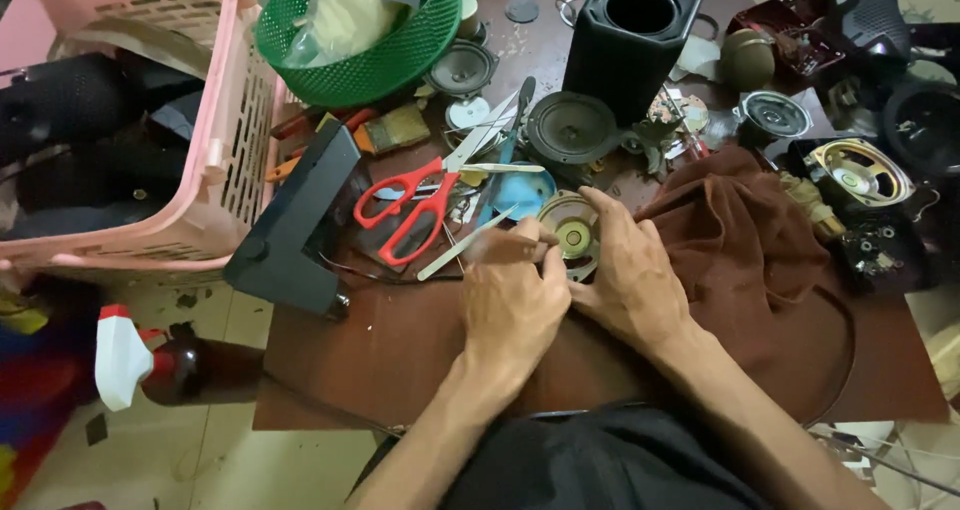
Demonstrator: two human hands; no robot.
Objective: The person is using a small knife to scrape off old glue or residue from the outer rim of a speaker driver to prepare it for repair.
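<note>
A small round speaker driver (pixel 573 236), with a metal frame and a brass-coloured centre, was held flat near the middle of the brown table (pixel 400 340), its cone facing up; being round, no long axis could be told. It was steadied by the right hand (pixel 630 275), whose fingers were curled closely round its rim. A slim pale tool (pixel 466 242) was pinched in the closed fingers of the left hand (pixel 510 305), its long axis slanting down to the left, away from the driver. Just beside it lay red-handled scissors (pixel 412 208). A green mesh basket (pixel 400 55) held a crumpled clear bag, and a pink slatted crate (pixel 225 160) held dark things. A brown cloth (pixel 745 240) was draped at the right.
</note>
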